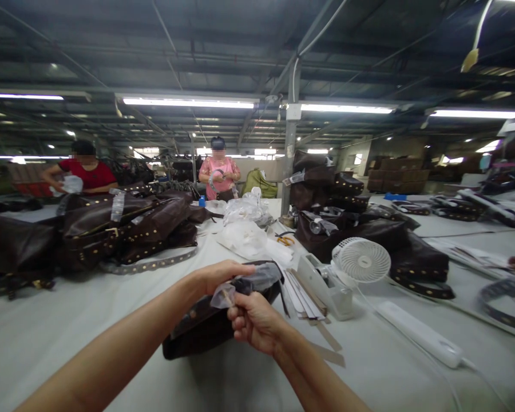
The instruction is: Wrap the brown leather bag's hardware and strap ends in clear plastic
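A dark brown leather bag (197, 335) is in front of me on the white-covered table. Clear plastic wrap (264, 276) covers a part along its top, probably the handle. My left hand (223, 274) reaches over the bag from the left, its fingers bent around the wrapped part. Lower and just to the right, my right hand (255, 320) is closed in a pinch on a loose end of plastic wrap (223, 296). A dark strap hangs at the bag's right side.
Studded brown bags (111, 229) are heaped at left, more bags (369, 234) at right. Beyond my hands lies white plastic wrapping (244, 232). A small white fan (363, 260), cardboard strips (304, 294) and a power strip (420, 332) are at right. Two people work across the table; another hand shows far right.
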Tool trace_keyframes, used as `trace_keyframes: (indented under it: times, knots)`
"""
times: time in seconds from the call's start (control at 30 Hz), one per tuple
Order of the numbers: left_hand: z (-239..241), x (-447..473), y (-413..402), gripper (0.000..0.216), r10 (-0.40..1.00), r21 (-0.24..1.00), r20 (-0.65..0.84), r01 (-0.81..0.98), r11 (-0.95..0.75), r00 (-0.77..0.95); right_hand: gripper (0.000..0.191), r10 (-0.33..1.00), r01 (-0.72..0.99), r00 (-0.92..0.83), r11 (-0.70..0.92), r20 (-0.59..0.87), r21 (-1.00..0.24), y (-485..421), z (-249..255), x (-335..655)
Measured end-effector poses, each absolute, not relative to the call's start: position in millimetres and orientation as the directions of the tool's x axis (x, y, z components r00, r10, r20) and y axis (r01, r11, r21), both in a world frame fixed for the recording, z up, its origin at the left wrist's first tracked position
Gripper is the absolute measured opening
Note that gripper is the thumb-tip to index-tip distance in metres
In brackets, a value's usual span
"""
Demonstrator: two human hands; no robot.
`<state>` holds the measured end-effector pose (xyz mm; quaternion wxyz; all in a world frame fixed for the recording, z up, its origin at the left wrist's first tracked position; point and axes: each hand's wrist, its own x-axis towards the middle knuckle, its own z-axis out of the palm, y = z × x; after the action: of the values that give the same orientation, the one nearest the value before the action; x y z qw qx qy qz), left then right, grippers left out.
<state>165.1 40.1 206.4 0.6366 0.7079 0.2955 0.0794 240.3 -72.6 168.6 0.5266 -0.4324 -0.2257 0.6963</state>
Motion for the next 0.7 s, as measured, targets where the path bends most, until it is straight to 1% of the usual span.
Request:
trace_keyframes:
  times: [0.07,0.17,0.27,0.33,0.43,0.47,0.53,0.6,0.7]
  knots:
    - [209,163,38,0.044,0.506,0.943,-0.258,0.329,-0.055,0.823,0.026,0.928,-0.539,-0.073,-0.346,-0.366,-0.768,-71,167,239]
    - [208,166,40,0.045,0.473,0.922,-0.298,0.378,-0.081,0.829,0.028,0.927,-0.557,-0.041,-0.332,-0.374,-0.762,-70,166,236]
    - [206,171,46,0.048,0.488,0.896,-0.341,0.434,-0.090,0.804,0.032,0.938,-0.554,-0.039,-0.306,-0.343,-0.774,-73,162,238]
    - [207,174,52,0.049,0.498,0.879,-0.371,0.469,-0.085,0.784,0.041,0.951,-0.484,-0.121,-0.307,-0.285,-0.819,-80,154,247]
    - [211,174,59,0.050,0.469,0.859,-0.431,0.509,-0.047,0.771,0.058,0.933,-0.273,-0.259,-0.319,-0.250,-0.908,-100,130,269]
    - [213,174,61,0.049,0.461,0.852,-0.451,0.522,-0.031,0.764,0.060,0.933,-0.213,-0.251,-0.314,-0.258,-0.925,-108,121,278]
    - [217,175,65,0.045,0.475,0.836,-0.478,0.548,-0.011,0.739,0.061,0.943,-0.145,-0.167,-0.311,-0.287,-0.939,-128,102,297]
    - [220,178,67,0.042,0.511,0.824,-0.483,0.567,-0.011,0.711,0.059,0.948,-0.135,-0.061,-0.319,-0.314,-0.938,-147,86,314]
    - [223,184,70,0.038,0.542,0.805,-0.488,0.592,-0.023,0.684,0.057,0.937,-0.156,0.040,-0.336,-0.346,-0.929,-171,67,335]
